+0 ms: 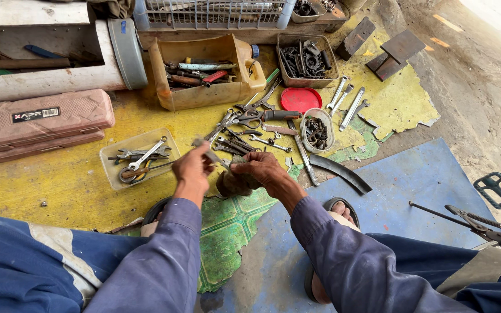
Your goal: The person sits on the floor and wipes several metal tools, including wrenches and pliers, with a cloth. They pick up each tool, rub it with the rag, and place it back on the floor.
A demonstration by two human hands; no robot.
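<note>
While the person sits low over a floor covered with yellow, green and blue sheets, both hands meet above the green patch [227, 229]. Left hand [192, 168] pinches a small metal tool [209, 153], its grip clamped on it. Right hand [259, 170] has its grip closed around a small dark part [233, 183], mostly hidden. Loose spanners [244, 139] lie just beyond, with a clear tub of wrenches [140, 159] to the left. Keeping the part steady and low over the floor would likely save dropped pieces.
</note>
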